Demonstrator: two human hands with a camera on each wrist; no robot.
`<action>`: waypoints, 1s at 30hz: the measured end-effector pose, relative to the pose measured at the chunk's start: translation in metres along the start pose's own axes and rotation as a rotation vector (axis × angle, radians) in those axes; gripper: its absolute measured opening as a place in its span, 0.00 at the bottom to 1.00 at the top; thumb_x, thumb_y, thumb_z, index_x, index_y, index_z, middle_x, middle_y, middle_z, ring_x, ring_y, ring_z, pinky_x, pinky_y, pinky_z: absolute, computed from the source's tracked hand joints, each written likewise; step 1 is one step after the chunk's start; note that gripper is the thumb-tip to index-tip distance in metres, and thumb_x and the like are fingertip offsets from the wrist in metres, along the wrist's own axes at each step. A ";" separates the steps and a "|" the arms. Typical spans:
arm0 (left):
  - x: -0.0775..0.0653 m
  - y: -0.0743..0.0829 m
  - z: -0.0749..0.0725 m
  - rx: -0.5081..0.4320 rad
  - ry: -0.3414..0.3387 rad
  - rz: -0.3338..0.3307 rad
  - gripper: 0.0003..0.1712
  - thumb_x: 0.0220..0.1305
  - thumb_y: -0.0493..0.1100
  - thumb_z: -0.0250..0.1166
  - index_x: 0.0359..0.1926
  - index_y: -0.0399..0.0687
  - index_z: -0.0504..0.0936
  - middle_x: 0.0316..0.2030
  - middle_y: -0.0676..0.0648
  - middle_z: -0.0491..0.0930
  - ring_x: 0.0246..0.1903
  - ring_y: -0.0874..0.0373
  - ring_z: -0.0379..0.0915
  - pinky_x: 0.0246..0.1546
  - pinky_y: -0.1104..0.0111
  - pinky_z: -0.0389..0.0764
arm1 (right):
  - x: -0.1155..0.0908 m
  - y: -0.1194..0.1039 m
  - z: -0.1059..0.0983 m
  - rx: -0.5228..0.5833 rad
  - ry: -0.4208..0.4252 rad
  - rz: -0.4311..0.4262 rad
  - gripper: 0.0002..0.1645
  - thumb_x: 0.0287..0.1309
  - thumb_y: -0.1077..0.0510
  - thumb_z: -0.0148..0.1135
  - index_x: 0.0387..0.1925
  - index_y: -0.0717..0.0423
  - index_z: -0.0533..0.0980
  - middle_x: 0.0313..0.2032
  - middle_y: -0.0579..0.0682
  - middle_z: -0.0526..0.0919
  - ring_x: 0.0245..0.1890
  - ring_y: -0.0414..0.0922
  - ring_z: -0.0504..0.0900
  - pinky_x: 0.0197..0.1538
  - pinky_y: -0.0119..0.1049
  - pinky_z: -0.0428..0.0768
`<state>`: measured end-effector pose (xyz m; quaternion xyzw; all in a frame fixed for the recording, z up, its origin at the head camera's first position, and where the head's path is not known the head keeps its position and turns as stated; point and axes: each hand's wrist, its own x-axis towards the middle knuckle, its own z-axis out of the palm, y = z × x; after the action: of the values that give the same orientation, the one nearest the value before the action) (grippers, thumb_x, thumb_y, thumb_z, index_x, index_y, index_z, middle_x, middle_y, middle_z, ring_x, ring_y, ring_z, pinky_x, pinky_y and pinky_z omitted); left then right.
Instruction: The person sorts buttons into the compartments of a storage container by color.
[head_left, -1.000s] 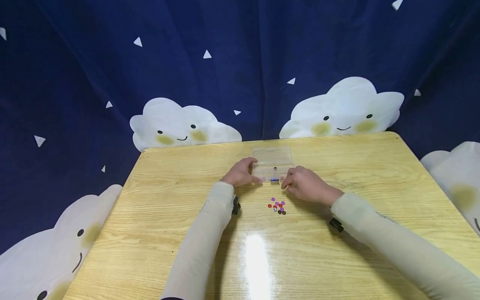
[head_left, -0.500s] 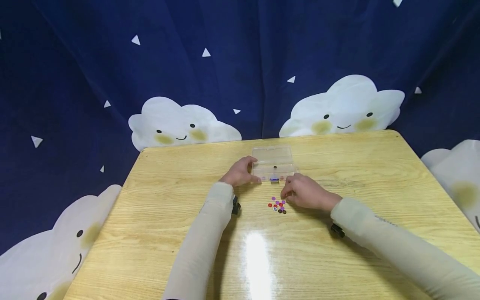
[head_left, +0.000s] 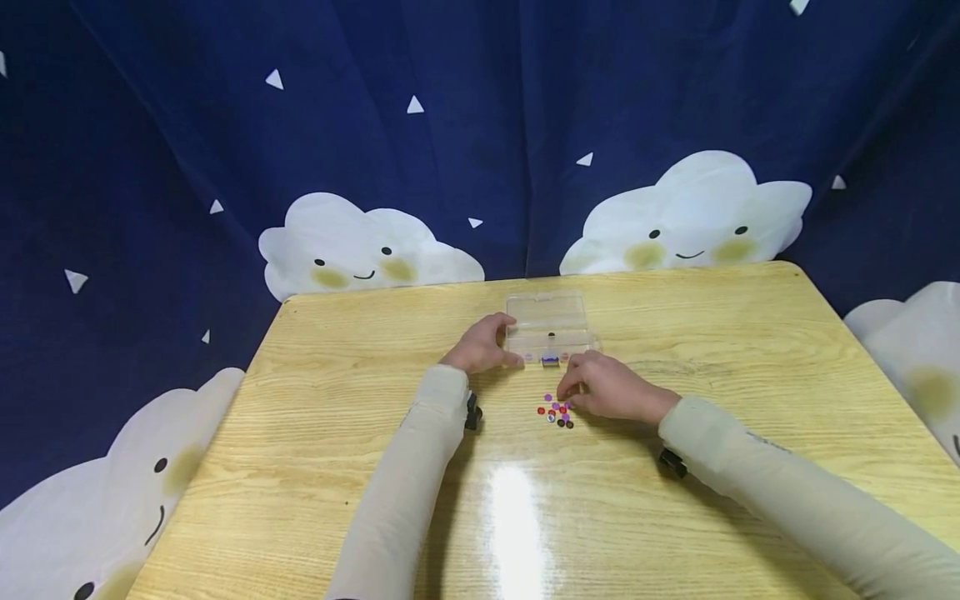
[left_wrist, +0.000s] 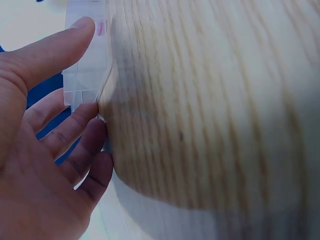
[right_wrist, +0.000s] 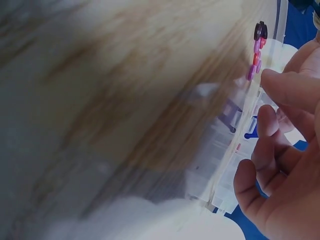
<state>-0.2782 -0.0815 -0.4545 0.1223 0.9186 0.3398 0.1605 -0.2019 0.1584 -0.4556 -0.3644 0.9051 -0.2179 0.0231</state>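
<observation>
A clear plastic compartment box (head_left: 525, 340) lies on the table, its lid (head_left: 545, 308) tipped open toward the back. Through the plastic show a dark disc and pinkish ones, and something blue is at its front middle. My left hand (head_left: 482, 344) holds the box's left end, thumb at the front and fingers behind; the left wrist view has its thumb (left_wrist: 82, 30) against the box wall. Before the box lies a loose cluster of small button-like discs (head_left: 551, 418), red, purple, black and one whitish. Over its far right edge is my right hand (head_left: 611, 385), fingers bent downward, nothing visibly held.
The wooden table (head_left: 315, 467) extends around the box on all sides. A dark blue curtain (head_left: 450, 150) with white clouds hangs at its far edge. Glare (head_left: 514, 525) lies on the near tabletop.
My right hand has come down from the box's front right corner toward the discs, lately only slightly. The left hand stays at the box's left end.
</observation>
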 end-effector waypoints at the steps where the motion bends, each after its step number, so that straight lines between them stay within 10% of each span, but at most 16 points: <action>1: 0.000 0.000 0.000 -0.001 0.002 0.001 0.45 0.52 0.45 0.78 0.70 0.50 0.68 0.63 0.43 0.72 0.63 0.48 0.69 0.69 0.57 0.69 | 0.000 0.000 0.000 0.006 -0.003 0.003 0.08 0.51 0.62 0.72 0.33 0.46 0.88 0.32 0.41 0.82 0.38 0.41 0.77 0.53 0.45 0.79; 30: -0.002 0.000 0.002 -0.001 0.012 -0.008 0.45 0.52 0.46 0.78 0.70 0.51 0.68 0.63 0.44 0.72 0.63 0.49 0.69 0.69 0.56 0.69 | 0.002 0.001 0.003 0.073 -0.040 0.115 0.09 0.51 0.66 0.72 0.29 0.47 0.88 0.30 0.40 0.84 0.32 0.35 0.77 0.41 0.35 0.80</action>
<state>-0.2759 -0.0808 -0.4556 0.1165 0.9198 0.3405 0.1563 -0.2031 0.1565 -0.4589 -0.3149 0.9154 -0.2419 0.0668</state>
